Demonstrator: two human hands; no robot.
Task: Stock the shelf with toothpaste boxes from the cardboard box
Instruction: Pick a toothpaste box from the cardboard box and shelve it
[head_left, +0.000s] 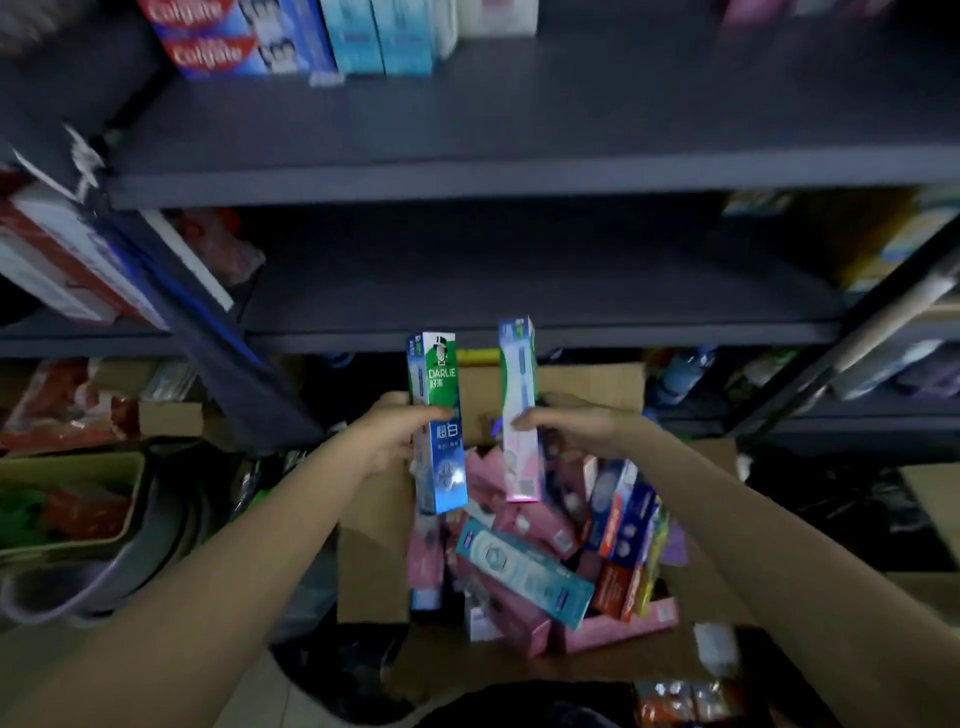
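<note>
The left hand (397, 434) is gripping a green-and-blue Darlie toothpaste box (436, 422) around its middle, fingers curled round it with the thumb lying across the front face, and is holding it upright above the open cardboard box (371, 566). The right hand (563, 423) is gripping a pink-and-white toothpaste box (520, 410) in the same way, fingers clamped round its middle, so that the two cartons are standing side by side, close together but apart, with their tops reaching up in front of the edge of the lower shelf (519, 291). That dark shelf board is lying bare across its centre, while the upper shelf (519, 130) is carrying red Colgate boxes (208, 39) at its back left with light blue boxes (376, 34) standing just beside them. Beneath the hands, the cardboard box is holding a loose heap of cartons: a teal toothpaste box (524, 571) is lying tilted on top of several pink boxes (613, 631), and red-and-blue boxes (621, 525) are leaning against the box's right side. To the left, a second cardboard carton (67, 467) with blurred red and green goods is sitting on the floor, and a grey basin (78, 587) is lying just in front of it.
</note>
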